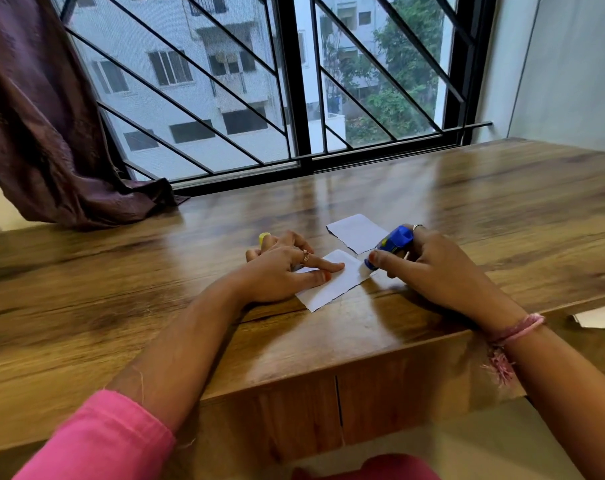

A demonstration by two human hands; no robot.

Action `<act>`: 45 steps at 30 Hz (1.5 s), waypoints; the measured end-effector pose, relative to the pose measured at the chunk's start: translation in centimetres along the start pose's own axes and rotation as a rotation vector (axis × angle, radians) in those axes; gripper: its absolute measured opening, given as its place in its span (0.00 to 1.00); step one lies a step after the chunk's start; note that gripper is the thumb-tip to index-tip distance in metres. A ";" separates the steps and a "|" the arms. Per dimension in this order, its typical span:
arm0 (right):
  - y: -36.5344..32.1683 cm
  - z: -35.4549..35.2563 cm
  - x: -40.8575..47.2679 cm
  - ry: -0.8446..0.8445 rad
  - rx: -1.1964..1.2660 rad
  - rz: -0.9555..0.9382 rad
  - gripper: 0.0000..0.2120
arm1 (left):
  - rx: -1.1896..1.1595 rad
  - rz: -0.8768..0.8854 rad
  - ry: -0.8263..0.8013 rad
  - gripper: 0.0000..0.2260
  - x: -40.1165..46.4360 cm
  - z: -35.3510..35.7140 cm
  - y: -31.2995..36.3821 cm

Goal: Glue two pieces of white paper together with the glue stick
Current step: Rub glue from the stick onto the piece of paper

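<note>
Two small white paper pieces lie on the wooden table (432,209). The near paper (339,285) is pinned flat by the spread fingers of my left hand (283,268). A yellow cap (263,238) shows behind that hand's fingers; whether it is held I cannot tell. My right hand (429,261) grips a blue glue stick (393,244), tilted, with its white tip touching the near paper's right edge. The far paper (358,232) lies free just beyond, partly hidden by the glue stick.
A barred window (294,98) runs along the table's far edge. A purple curtain (52,133) drapes onto the table's back left corner. More white paper (598,317) lies at the right edge, on a lower surface. The table's front edge is near my arms.
</note>
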State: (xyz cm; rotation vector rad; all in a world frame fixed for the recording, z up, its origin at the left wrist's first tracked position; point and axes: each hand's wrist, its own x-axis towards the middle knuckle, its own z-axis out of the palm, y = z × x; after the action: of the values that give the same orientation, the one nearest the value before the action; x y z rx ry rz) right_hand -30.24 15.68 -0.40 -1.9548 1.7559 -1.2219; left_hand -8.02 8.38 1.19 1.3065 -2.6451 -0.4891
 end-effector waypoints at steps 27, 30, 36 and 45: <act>1.4 -0.6 0.7 0.133 0.491 0.142 0.08 | -0.023 -0.048 0.114 0.11 -0.2 0.4 0.8; 1.4 -0.4 0.7 0.112 0.530 0.178 0.08 | -0.031 -0.082 0.116 0.12 -0.3 0.4 1.1; 1.1 -0.5 0.6 0.068 0.514 0.158 0.05 | -0.015 -0.131 0.129 0.08 -0.2 0.4 1.5; 0.7 0.0 0.4 0.001 0.287 0.095 0.10 | -0.067 -0.097 0.111 0.03 -0.4 0.3 1.4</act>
State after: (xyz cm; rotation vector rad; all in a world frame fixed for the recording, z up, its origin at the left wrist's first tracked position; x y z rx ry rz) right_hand -30.76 15.19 -0.67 -1.6896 1.5543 -1.3559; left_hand -8.94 9.56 1.40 1.4044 -2.4640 -0.4982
